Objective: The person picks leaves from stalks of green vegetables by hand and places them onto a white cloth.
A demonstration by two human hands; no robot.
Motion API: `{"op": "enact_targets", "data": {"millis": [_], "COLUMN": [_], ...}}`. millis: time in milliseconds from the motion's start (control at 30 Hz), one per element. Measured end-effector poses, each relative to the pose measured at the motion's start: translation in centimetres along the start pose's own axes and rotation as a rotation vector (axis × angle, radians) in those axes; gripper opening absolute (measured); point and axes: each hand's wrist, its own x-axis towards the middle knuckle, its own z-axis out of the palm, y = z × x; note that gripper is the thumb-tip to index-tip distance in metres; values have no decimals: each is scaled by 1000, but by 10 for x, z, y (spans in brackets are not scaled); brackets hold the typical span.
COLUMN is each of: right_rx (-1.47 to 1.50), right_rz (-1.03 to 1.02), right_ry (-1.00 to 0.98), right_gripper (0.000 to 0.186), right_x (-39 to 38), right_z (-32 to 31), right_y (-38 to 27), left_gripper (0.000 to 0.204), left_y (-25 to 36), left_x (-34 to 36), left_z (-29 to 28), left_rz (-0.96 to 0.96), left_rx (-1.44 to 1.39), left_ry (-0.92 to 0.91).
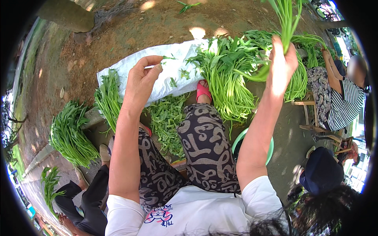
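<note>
Green leafy stalks are lying in heaps across a bare dirt ground, seen from above the seated person's head. At the far left, a tied bundle of long green stems [70, 135] is resting on the ground beside a low concrete kerb, and a smaller bunch [49, 185] below it is being cut off by the dark rim of the picture. A second person's dark trouser legs [88, 200] are reaching in at the lower left; the rest of that person is out of view.

The left hand [141, 80] is hovering open, fingers loosely curled and holding nothing, above a white plastic sack [165, 72] spread on the ground. Another bunch of greens [108, 98] is lying at the sack's left end, and a loose pile of trimmed leaves [167, 118] is sitting just below the sack, between the person's patterned trouser knees. A foot in a pink sandal [202, 91] is touching the large heap of stems [230, 78] at centre.

The right hand [281, 67] is raised and closed around a few green stalks [287, 19], whose tops are running out of the picture's upper edge. A green plastic basin [241, 139] is mostly hidden behind the right forearm. At the far right, a person in a striped top [346, 104] is sitting on a wooden stool, partly cut off and blurred.
</note>
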Motion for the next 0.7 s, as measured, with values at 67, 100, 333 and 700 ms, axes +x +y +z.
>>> {"op": "enact_targets", "data": {"millis": [67, 100, 333, 700], "right_rx": [89, 83, 241, 189], "right_rz": [42, 12, 72, 364], "right_ry": [-167, -280, -779, -1060], "right_gripper": [31, 38, 45, 37], "right_x": [-8, -12, -62, -122], "right_z": [21, 30, 104, 119], "right_y": [-21, -27, -50, -6], "left_gripper": [30, 30, 41, 41], "left_y": [2, 3, 12, 2], "left_x": [1, 1, -4, -3], "left_z": [0, 1, -8, -22], "left_rz": [-5, -11, -18, -104], "left_rx": [-14, -24, -232, -571], "left_ry": [-1, -2, 58, 20]}}
